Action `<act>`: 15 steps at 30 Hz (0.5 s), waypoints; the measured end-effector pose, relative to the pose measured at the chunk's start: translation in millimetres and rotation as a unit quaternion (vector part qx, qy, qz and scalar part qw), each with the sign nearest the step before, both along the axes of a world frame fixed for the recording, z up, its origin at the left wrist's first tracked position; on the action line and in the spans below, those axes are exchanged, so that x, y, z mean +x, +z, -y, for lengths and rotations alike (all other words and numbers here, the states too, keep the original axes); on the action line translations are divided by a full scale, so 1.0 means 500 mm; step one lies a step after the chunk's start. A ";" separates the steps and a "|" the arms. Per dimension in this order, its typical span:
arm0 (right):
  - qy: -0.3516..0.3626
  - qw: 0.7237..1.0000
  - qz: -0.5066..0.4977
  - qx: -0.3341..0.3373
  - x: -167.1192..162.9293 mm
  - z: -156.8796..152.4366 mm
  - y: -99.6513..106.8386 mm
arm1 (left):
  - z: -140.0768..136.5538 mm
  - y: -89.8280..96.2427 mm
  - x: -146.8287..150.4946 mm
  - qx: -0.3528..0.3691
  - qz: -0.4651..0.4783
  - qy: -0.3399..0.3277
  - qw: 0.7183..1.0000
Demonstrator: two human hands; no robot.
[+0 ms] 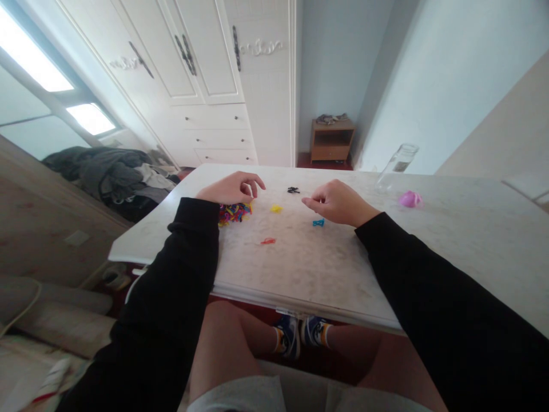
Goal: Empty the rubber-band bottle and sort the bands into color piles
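Observation:
A heap of small multicoloured rubber bands (235, 213) lies on the white table, partly hidden by my left hand (237, 187). That hand hovers just above the heap, its fingers curved and apart. Across from it, my right hand (337, 203) is closed, thumb and forefinger pressed together; whatever may be between them cannot be made out. A clump of blue bands (318, 222) lies just below the right hand. Between the hands are small clumps of black bands (293, 190) and yellow bands (276, 209). Closer to me lie a few orange-red bands (268, 241).
Toward the right of the table (300, 269) stand a clear glass bottle (397, 166) and a pink rounded object (410, 199). Beyond the table are a white wardrobe (214, 131) and a small wooden cabinet (330, 153). Dark clothes (111, 174) are piled at left.

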State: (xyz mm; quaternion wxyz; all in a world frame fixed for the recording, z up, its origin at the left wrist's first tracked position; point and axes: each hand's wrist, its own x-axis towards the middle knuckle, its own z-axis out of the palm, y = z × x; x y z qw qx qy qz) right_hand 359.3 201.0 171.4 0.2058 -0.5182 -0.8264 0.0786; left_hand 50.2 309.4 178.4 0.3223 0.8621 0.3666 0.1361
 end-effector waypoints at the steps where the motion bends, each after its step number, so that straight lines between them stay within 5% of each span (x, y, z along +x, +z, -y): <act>1: -0.001 1.000 0.001 -0.001 0.000 0.000 0.001 | 0.000 -0.001 0.000 0.000 0.005 0.000 1.000; 15: -0.005 1.000 0.010 0.001 -0.002 0.001 0.001 | 0.010 -0.010 0.027 -0.014 0.130 -0.041 0.991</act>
